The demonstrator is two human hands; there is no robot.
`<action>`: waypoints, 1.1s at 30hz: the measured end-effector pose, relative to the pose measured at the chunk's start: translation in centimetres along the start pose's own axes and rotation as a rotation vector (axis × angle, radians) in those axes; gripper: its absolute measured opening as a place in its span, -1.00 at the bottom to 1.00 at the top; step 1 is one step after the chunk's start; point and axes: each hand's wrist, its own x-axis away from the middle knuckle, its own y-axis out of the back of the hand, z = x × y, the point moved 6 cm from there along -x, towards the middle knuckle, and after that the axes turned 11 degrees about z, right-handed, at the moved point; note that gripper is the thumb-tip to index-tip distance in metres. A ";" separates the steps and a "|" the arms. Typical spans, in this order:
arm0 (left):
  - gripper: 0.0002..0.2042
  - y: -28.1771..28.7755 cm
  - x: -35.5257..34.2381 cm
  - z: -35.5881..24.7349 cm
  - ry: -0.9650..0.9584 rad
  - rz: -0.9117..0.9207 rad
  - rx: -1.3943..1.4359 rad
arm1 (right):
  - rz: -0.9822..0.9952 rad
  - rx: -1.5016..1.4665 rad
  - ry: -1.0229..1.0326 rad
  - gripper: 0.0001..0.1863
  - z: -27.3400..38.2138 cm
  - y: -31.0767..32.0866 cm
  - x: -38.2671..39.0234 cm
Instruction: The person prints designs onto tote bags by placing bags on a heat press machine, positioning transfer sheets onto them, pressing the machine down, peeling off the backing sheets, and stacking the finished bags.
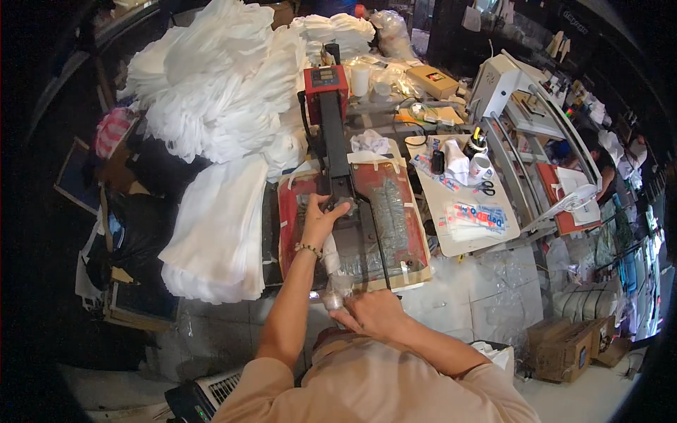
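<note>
A heat press (pixel 338 151) with a red control box and a long dark arm stands before me. Its wide red plate (pixel 416 240) is partly covered with silvery tape. My left hand (pixel 321 222) lies over the middle of the arm, thumb and fingers apart near its centre fitting. Below it, a handle (pixel 333 299) wrapped in clear plastic reaches toward my body. My right hand (pixel 377 312) is closed around the handle's near end, its fingers partly hidden. Left of the press lies a stack of white cloth pieces (pixel 218 225).
A large heap of white fabric (pixel 211 84) fills the back left. To the right, a pale board (pixel 451 236) carries scissors (pixel 486 187), a mug (pixel 481 168) and printed sheets. Beyond it stands a metal-framed machine (pixel 493 84). Cardboard boxes (pixel 564 350) sit on the floor, lower right.
</note>
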 end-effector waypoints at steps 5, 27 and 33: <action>-0.37 0.0 0.1 -0.4 0.052 -0.007 0.022 | -0.031 -0.035 0.043 -0.26 -0.1 -0.2 0.0; -0.68 -1.4 18.9 -19.8 -0.579 0.574 -0.308 | -0.450 0.112 0.315 -0.57 5.7 11.0 6.9; -0.42 1.9 18.8 -28.7 -1.104 0.271 -0.326 | -0.946 -0.122 0.919 -0.74 5.1 8.5 13.6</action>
